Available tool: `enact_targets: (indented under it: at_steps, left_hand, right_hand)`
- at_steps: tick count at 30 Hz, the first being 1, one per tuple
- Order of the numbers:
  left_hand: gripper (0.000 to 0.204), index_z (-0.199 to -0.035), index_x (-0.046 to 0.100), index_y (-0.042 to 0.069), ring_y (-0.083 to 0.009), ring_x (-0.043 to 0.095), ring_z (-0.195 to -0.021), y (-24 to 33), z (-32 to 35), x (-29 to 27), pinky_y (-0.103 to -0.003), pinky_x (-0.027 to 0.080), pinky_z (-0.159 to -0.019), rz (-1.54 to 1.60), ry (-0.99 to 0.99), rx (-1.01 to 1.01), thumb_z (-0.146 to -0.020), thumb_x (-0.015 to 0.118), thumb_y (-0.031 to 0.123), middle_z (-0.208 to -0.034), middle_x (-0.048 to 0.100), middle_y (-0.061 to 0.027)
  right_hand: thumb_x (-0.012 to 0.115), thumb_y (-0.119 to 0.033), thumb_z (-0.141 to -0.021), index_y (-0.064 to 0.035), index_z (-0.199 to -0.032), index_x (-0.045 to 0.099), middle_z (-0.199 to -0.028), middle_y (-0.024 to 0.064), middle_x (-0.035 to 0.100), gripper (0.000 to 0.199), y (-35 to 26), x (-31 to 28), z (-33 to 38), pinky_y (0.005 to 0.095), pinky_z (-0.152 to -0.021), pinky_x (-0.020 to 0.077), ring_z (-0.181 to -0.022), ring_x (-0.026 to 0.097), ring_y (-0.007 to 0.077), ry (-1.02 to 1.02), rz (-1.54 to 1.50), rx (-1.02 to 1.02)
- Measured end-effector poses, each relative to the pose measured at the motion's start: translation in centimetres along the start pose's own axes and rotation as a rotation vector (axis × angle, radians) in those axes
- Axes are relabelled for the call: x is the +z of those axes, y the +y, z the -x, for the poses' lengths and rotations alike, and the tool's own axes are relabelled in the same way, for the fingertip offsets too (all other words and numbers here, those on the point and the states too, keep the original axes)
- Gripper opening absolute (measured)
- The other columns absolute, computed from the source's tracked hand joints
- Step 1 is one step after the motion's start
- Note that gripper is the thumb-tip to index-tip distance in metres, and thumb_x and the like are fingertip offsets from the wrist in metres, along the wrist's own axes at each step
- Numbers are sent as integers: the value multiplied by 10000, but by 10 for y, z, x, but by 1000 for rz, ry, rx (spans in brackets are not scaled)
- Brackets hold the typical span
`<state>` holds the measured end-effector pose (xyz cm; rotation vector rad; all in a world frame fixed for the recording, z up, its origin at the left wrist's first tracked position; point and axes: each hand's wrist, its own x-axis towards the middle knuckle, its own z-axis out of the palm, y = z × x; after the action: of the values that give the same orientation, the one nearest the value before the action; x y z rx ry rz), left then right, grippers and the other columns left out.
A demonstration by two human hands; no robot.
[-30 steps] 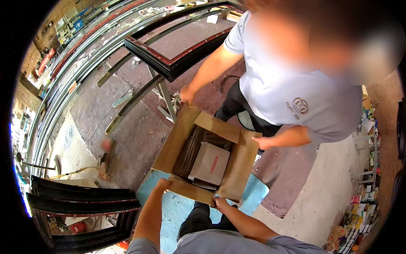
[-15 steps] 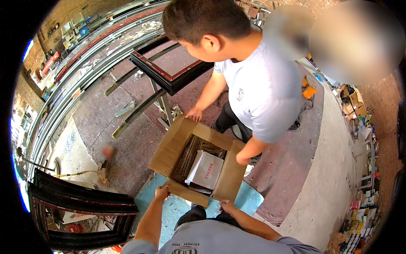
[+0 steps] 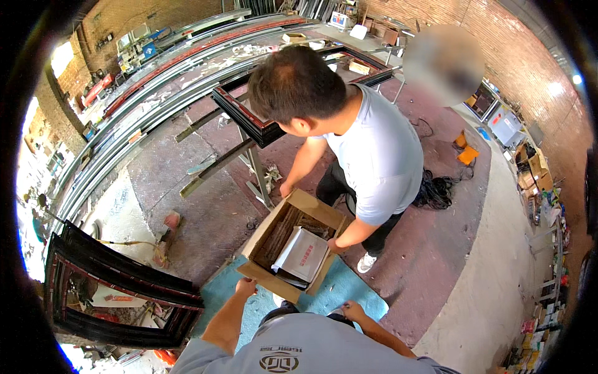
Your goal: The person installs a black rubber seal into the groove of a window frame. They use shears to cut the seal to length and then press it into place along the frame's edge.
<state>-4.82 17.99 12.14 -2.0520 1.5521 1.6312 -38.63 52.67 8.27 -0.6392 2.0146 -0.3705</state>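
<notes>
Carton [image 3: 293,246] now lower; left hand [image 3: 245,288] at its near edge, right hand [image 3: 352,307] off it; grips unclear; co-worker [image 3: 367,156] steadies far side.

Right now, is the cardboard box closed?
No, the cardboard box stands with its flaps open, showing a white packet and dark parts inside.

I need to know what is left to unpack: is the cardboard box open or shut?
Open: the cardboard box has its flaps folded out, showing a white packet inside.
</notes>
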Motion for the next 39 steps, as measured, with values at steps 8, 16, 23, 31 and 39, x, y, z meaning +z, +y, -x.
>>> enact_targets:
  at_steps: [8, 16, 23, 31, 39]
  left_hand:
    - [317, -1007, 698, 106, -302, 694, -845, 6, 69, 52, -435, 547, -750, -554, -63, 302, -855, 549, 340, -868, 715, -121]
    - [411, -965, 714, 85, -344, 658, -944, -28, 111, 93, -475, 523, -798, -526, 12, 341, -888, 528, 444, -989, 698, -142]
    - [438, -1005, 719, 93, -380, 638, -979, -102, 100, 103, -496, 508, -841, -650, -12, 141, -910, 491, 455, -1059, 687, -136]
    - [332, -1054, 715, 150, -326, 639, -1023, -175, 120, 129, -445, 516, -877, -518, -47, 126, -857, 574, 377, -1104, 685, -108]
    - [268, -1132, 605, 7, -300, 674, -685, -151, 70, 12, -409, 540, -604, 367, -367, 116, -924, 533, 161, -874, 689, -195]
  right_hand:
    - [628, -245, -851, -30, -1060, 649, -828, 144, 706, 301, 61, -74, 19, 368, -685, 552, -693, 697, 235, -33, -33, 25]
    - [631, -214, -797, -54, -1015, 685, -847, 176, 692, 276, 132, -112, -61, 426, -688, 543, -752, 684, 316, -70, 418, -450]
    - [617, -241, -804, -89, -961, 727, -880, 175, 693, 245, 111, -135, -139, 461, -745, 521, -829, 667, 359, 6, 491, -673]
    - [587, -230, -867, -132, -1061, 714, -896, 142, 708, 251, 17, -133, -22, 408, -700, 538, -776, 676, 318, -270, 165, -105]
    - [697, -33, -730, -74, -1094, 686, -957, 152, 701, 366, 69, -76, -14, 392, -647, 571, -727, 704, 255, -204, 128, -153]
